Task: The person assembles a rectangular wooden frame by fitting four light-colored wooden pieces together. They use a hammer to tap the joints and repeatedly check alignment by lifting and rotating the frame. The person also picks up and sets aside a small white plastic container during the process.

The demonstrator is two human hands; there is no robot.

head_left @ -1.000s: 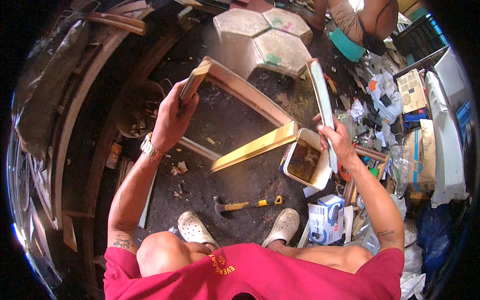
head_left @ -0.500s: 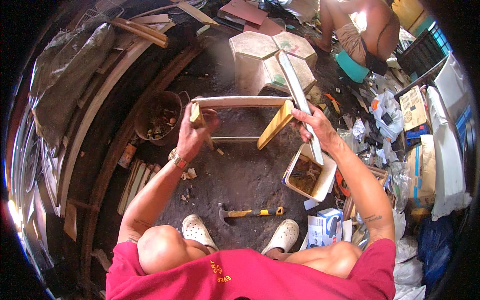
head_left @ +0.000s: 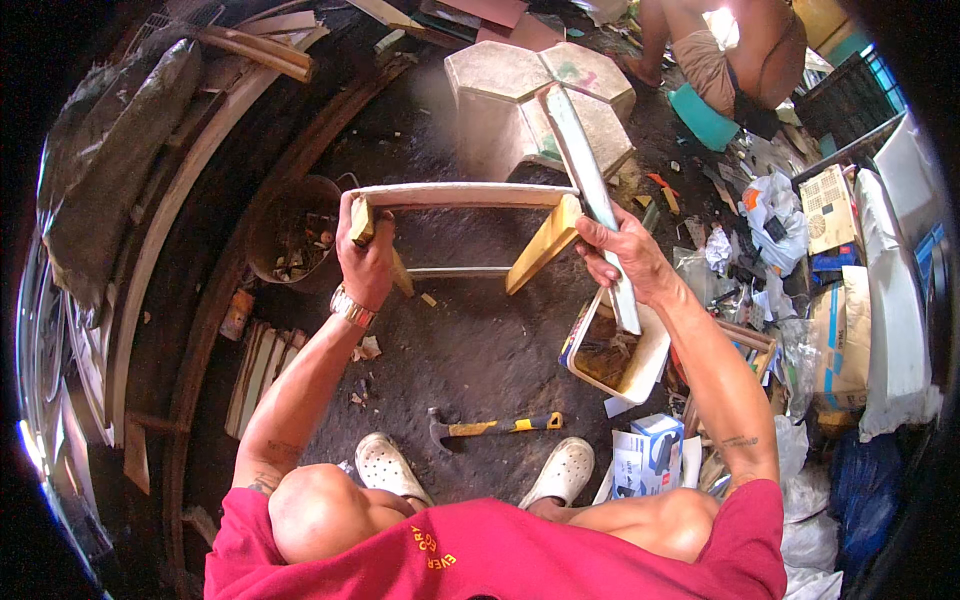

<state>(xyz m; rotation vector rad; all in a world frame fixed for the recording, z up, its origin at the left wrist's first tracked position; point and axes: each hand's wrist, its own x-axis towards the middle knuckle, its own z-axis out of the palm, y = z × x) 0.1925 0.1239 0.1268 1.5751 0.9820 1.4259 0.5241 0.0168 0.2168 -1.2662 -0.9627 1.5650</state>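
Note:
A four-sided wooden frame (head_left: 470,195) stands in front of me, with yellowish side pieces and a pale far board. My left hand (head_left: 368,258) is wrapped round its left side piece near the top corner. In my right hand (head_left: 625,255) is a long whitish wooden strip (head_left: 585,160), gripped between thumb and fingers. The strip slants past the frame's right corner, and its far end reaches over the white stool-like block. My right thumb lies close to the yellow right side piece (head_left: 543,243). On the floor between my feet and the frame lies a claw hammer (head_left: 495,425) with a yellow and black handle.
A white square bucket (head_left: 610,350) with brownish contents stands below my right hand. Beyond the frame is a pale block with hexagonal tops (head_left: 500,70). A dark bucket (head_left: 295,235) stands left, near stacked boards (head_left: 260,375). Another person (head_left: 720,50) sits far right. Bags and boxes crowd the right.
My left hand has closed round the frame's left side piece. The frame and strip have shifted slightly left in the view, along with the surroundings.

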